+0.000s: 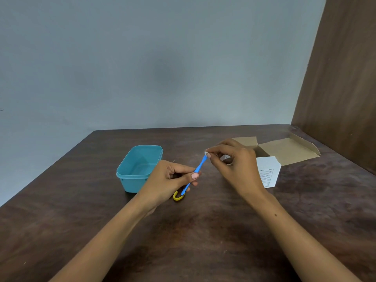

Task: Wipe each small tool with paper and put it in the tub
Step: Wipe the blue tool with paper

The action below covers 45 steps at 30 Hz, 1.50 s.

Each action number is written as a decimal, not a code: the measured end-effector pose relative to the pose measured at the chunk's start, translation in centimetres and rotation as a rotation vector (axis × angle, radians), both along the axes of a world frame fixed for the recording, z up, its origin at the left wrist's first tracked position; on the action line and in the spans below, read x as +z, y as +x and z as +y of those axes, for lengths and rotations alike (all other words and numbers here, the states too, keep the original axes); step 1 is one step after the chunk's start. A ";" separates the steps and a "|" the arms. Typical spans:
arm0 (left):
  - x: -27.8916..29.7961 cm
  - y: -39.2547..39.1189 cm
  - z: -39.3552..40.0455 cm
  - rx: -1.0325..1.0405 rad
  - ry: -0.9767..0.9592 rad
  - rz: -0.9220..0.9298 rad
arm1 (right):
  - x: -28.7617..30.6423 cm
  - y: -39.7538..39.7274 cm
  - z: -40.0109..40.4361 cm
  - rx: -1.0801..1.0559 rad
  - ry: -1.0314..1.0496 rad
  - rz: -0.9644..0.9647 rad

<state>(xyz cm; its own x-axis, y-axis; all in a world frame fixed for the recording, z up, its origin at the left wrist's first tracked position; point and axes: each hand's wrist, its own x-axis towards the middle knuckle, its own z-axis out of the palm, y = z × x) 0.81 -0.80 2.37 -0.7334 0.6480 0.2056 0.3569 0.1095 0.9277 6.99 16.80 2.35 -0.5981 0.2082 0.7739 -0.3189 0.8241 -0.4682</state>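
Note:
My left hand (173, 180) pinches a thin blue tool (200, 164) by its middle, holding it slanted above the table. At the tool's upper tip, my right hand (234, 165) pinches a small white piece of paper (206, 153) between thumb and forefinger. A yellow tool (178, 197) lies on the table just below my left hand, partly hidden by it. The teal tub (122, 174) stands open to the left of my left hand; nothing shows inside it.
An opened cardboard box (289, 149) with a white printed side (268, 174) lies behind my right hand. A brown wooden panel (341, 78) rises at the table's right edge. A grey wall stands beyond the far edge of the dark wooden table (203, 231).

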 end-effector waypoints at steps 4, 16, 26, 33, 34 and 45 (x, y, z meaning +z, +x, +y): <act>0.1 0.0 -0.1 -0.025 -0.015 -0.011 | 0.0 -0.1 0.4 -0.065 -0.020 0.004; 0.5 0.0 -0.3 -0.006 0.016 -0.023 | 1.1 0.4 -0.5 0.385 -1.056 -0.415; 0.2 -0.6 -0.4 0.013 -0.040 0.014 | 1.5 0.6 -0.4 0.494 -1.197 -0.474; 0.5 -0.7 -0.6 0.023 -0.059 0.039 | 1.5 0.5 -0.4 0.550 -1.318 -0.461; 0.5 -0.7 -0.6 0.021 -0.053 0.044 | 1.5 0.5 -0.4 0.564 -1.338 -0.455; 2.2 -1.0 -1.8 0.123 0.079 -0.008 | 0.4 0.0 -1.3 0.149 -0.619 -0.127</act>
<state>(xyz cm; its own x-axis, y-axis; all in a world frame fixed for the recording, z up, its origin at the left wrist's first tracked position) -0.21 -2.60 4.62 -0.8080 0.5352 0.2462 0.3379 0.0787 0.9379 7.04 15.46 2.76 -0.7341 0.5009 0.4585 -0.3196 0.3409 -0.8841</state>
